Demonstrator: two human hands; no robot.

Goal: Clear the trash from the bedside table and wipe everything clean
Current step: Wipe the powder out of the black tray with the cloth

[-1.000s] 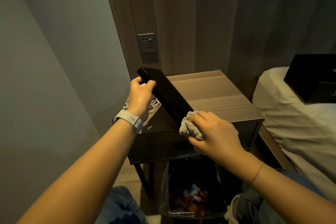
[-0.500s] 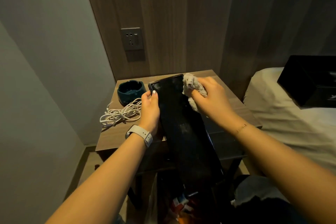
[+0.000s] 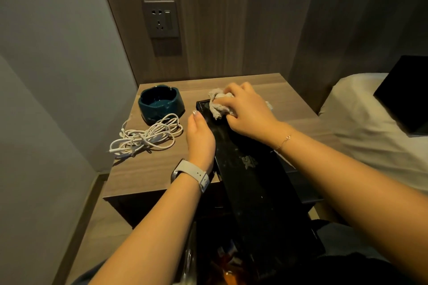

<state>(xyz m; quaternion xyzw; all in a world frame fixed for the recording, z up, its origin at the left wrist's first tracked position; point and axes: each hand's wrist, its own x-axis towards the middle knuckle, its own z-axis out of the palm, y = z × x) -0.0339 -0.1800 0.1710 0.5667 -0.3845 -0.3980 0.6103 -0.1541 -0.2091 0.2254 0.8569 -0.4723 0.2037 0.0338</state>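
A long black tray [image 3: 259, 192] slants from the wooden bedside table [image 3: 148, 169] down toward me, its far end over the tabletop. My left hand [image 3: 200, 139] grips the tray's left edge near the far end. My right hand [image 3: 247, 111] holds a crumpled beige cloth [image 3: 217, 105] pressed on the tray's far end. A dark teal ashtray [image 3: 161, 105] and a tangled white cable [image 3: 146, 137] lie on the table's left part.
A trash bin with colourful wrappers [image 3: 222, 264] stands below the table's front edge. A bed with a white pillow [image 3: 370, 136] and a black box [image 3: 407, 95] lies to the right. A wall socket [image 3: 161, 18] sits above the table.
The tray has tipped from standing on edge to lying slanted with its face up. My right hand slid the cloth from the tray's near part up to its far end.
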